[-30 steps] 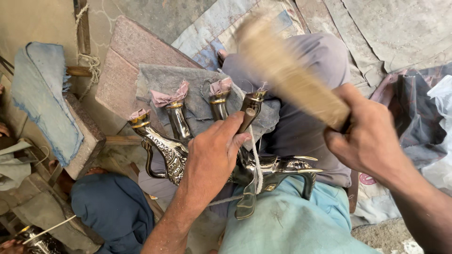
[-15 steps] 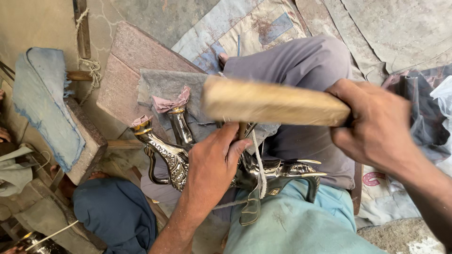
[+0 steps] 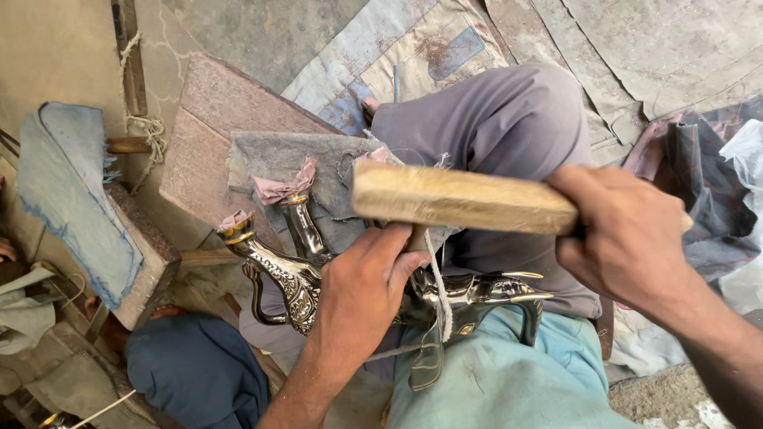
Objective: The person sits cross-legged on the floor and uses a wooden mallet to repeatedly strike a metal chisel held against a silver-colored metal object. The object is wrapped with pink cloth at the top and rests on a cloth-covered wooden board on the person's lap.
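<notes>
A: Going left to right, what's different?

B: The left hand (image 3: 362,290) is still clamped around the ornate brass piece (image 3: 298,274) on the lap. The wooden block (image 3: 465,199), raised and tilted 1 second ago, now lies level just above it, gripped tight in the right hand (image 3: 628,238)

A: Meaning?

B: Probably a tapping stroke landing
</notes>
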